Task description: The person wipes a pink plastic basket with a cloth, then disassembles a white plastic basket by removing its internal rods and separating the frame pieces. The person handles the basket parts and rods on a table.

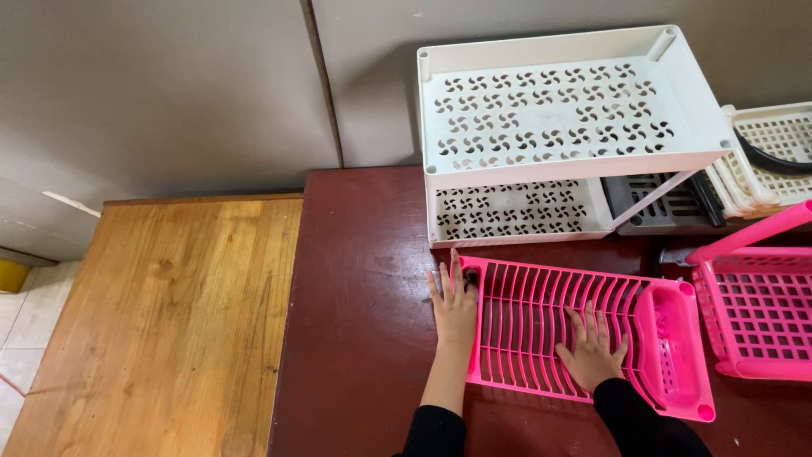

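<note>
Left hand [454,305] lies flat with fingers spread, grasping nothing; we see it pressed on the dark red counter [364,338] with its fingertips over the left rim of the pink dish-drainer tray [541,326]. Right hand [592,351] is likewise released and open, palm down on the slatted bed of the tray, just left of its cutlery compartment [672,347]. We judge that both palms bear down to keep the tray steady and flat on the counter.

Behind the tray stands a white two-tier rack [558,118] with pinwheel-shaped perforations, set against the grey wall. A pink lattice basket [757,313] sits to the right, cut off by the frame edge. A white lattice basket [774,156] with a dark curved object in it is also only partly in view. A dark slotted tray [668,203] behind the rack's lower tier is mostly hidden; we cannot identify it further. A lighter wooden table [169,313] adjoins the counter on the left
</note>
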